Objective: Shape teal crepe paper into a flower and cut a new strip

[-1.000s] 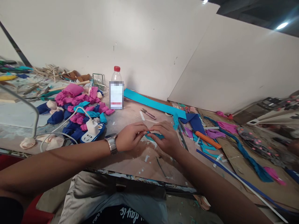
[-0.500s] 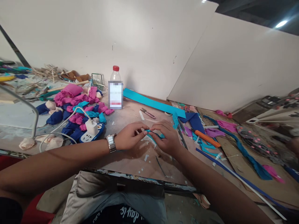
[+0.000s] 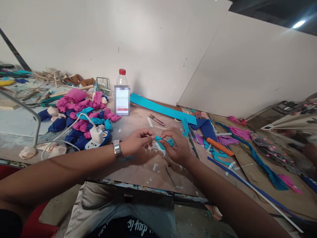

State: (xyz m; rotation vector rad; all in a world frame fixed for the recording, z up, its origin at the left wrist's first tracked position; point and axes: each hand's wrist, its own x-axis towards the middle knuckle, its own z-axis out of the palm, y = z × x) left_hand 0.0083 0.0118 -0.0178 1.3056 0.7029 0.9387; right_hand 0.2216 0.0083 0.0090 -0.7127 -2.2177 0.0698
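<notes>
Standing near the wall, a red-capped bottle (image 3: 122, 92), contents indiscernible; left hand (image 3: 135, 142) and right hand (image 3: 176, 145) pinch a teal strip (image 3: 160, 141) between fingertips.

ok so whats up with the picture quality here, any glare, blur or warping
Head view: lens flare streaks from the ceiling light at top right; wide-angle warping bends the edges; the bottle has its label blurred out; both hands, left hand and right hand, and the teal strip are sharp.
</notes>
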